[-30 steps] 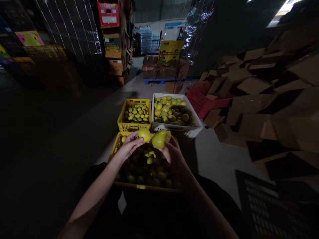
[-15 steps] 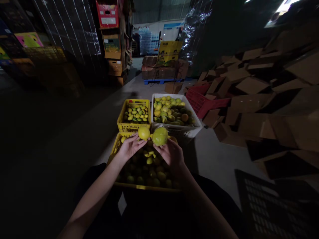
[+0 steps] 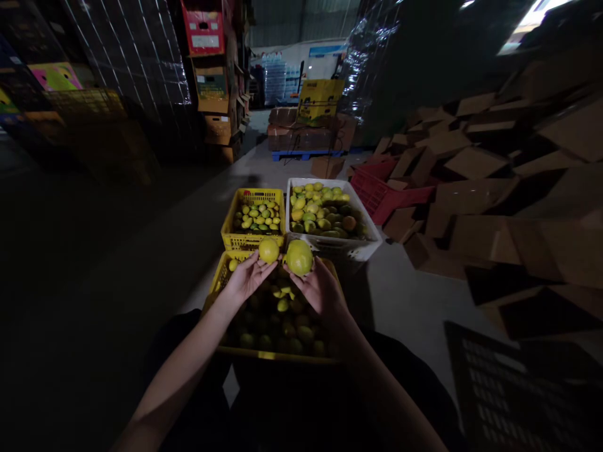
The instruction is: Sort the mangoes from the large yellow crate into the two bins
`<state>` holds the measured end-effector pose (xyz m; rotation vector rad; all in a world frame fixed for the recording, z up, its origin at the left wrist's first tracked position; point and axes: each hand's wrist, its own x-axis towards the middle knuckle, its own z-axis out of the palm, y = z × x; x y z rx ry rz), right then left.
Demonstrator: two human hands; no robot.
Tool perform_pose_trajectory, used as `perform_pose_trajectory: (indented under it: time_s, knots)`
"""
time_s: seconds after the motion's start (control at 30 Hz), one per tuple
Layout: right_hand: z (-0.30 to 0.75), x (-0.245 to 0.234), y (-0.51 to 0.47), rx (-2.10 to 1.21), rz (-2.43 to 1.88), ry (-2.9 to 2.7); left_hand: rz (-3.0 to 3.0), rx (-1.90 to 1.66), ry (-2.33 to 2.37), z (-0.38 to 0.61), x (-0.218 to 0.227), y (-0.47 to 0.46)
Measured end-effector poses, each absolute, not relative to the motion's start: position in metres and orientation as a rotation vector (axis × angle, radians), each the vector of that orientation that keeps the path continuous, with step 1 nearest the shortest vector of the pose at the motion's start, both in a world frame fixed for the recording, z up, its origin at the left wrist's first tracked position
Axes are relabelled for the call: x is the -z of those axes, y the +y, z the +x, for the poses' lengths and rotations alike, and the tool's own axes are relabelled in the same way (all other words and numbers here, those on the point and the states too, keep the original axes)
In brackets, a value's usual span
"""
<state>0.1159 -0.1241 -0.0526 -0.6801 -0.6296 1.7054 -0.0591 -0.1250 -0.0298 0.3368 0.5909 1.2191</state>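
My left hand (image 3: 245, 280) holds up a small yellow fruit (image 3: 269, 250) at its fingertips. My right hand (image 3: 321, 290) holds a larger yellow-green fruit (image 3: 299, 257) beside it. Both hands hover over the near yellow crate (image 3: 217, 281), which is full of yellow and green fruit. Beyond it stand a smaller yellow crate (image 3: 252, 239) of small green-yellow fruit and a white crate (image 3: 352, 248) of larger yellow and green fruit.
A red crate (image 3: 384, 196) lies behind the white one. Flattened cardboard boxes (image 3: 494, 182) are heaped on the right. A dark crate (image 3: 513, 389) sits at the lower right. Stacked boxes and wrapped pallets (image 3: 141, 75) line the left; more boxes on a blue pallet (image 3: 308, 152) stand far back.
Both hands turned the fruits so their round faces point toward me, and the two fruits drew slightly apart and lower. The crates stayed where they were.
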Motion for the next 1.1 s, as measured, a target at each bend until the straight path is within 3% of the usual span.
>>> perform_pose_trajectory:
  time_s: [0.77, 0.93, 1.1]
  knots:
    - [0.108, 0.043, -0.13, -1.92, -0.61, -0.55, 0.419, -1.156, 0.762, -0.066, 0.036, -0.119]
    - [0.123, 0.058, -0.124, -1.852, -0.746, -0.429, 0.832, -0.816, 0.954, -0.059, 0.066, -0.138]
    - [0.138, 0.073, -0.124, -1.81, -0.855, -0.134, 0.759, -0.549, 0.947, -0.044, 0.115, -0.211]
